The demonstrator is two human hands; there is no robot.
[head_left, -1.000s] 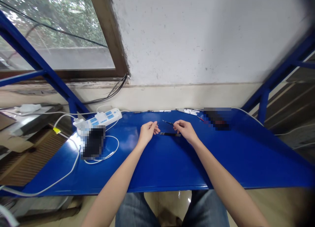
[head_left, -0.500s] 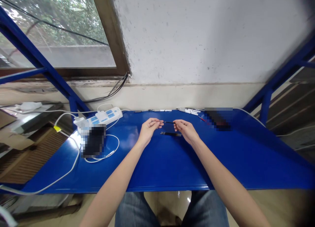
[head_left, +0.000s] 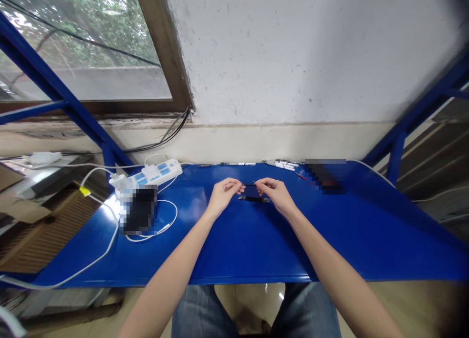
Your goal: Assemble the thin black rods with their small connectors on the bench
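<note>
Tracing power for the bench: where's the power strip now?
In the head view, the white power strip lies on the blue table's far edge, left of the left hand, just behind a pixelated object.

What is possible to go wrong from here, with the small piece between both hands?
The small dark piece seems pinched only at the fingertips of the left hand and right hand, so it might slip. Directly below lies a black strip, which a dropped piece or a low finger could knock.

No legible text anywhere; the markings on the white power strip (head_left: 150, 174), left of centre, are too small to read.
</note>
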